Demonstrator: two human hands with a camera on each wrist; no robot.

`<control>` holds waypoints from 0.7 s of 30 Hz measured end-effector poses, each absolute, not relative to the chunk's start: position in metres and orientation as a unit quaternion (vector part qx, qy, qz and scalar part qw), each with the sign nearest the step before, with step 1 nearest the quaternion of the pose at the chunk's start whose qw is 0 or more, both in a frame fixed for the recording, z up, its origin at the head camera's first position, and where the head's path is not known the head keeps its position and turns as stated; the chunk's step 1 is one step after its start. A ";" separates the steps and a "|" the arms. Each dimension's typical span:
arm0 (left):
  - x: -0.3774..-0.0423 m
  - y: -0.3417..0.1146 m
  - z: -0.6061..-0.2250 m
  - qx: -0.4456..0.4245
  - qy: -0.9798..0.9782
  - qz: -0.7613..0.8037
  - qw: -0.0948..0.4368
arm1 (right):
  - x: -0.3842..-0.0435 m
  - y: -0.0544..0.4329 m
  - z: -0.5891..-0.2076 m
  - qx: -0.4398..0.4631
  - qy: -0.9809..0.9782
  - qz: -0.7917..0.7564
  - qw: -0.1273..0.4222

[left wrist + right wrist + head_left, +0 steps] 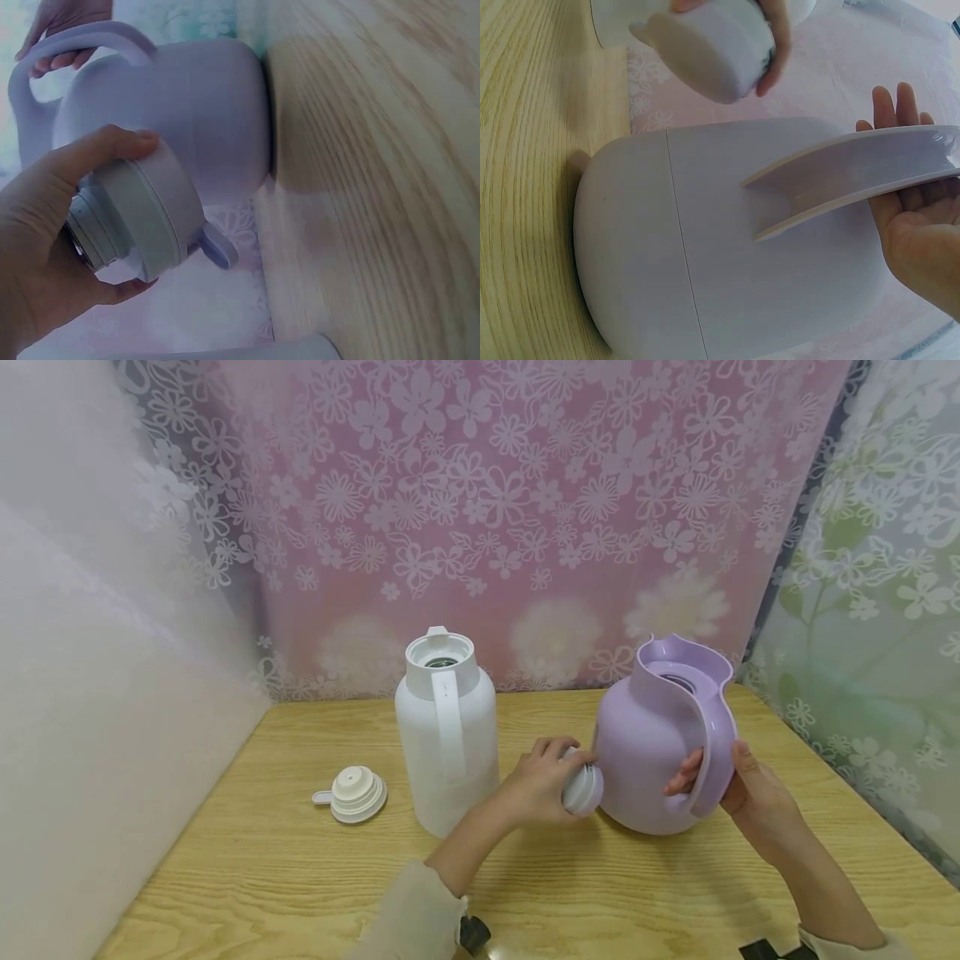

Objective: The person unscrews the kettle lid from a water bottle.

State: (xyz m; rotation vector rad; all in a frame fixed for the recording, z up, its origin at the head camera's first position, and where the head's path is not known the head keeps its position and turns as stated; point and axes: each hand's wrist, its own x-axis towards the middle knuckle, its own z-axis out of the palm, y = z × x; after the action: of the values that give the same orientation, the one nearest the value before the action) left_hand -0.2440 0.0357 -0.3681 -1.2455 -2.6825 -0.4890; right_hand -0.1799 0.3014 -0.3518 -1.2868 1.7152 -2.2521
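Observation:
In my left hand point(542, 783) is a lavender stopper lid point(161, 206), gripped round its side by fingers and thumb; its grey threaded end points toward the palm and a small tab sticks out. It is beside the lavender thermos jug point(645, 752), which stands on the table without its lid, mouth uncovered. My right hand point(761, 802) has its fingers through the jug's handle point(855, 176). Those fingers look fairly straight in the right wrist view, and the thumb lies outside the handle in the head view.
A white thermos jug point(450, 752) stands left of the lavender one, also uncovered. Farther left, a white stopper lid point(356, 793) with a tab lies on the wooden table point(300, 877). Flowered curtains point(480, 527) hang behind and at the sides.

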 end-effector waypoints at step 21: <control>-0.257 0.041 -0.392 -0.471 -0.872 0.124 0.039 | -0.180 0.301 -0.352 -0.420 0.550 -0.722 0.012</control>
State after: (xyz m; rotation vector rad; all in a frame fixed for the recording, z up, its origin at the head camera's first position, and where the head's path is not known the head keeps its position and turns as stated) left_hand -0.2566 0.0414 -0.3916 -1.4448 -2.6745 0.3794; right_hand -0.1804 0.3010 -0.3516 -1.3086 1.7148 -2.2504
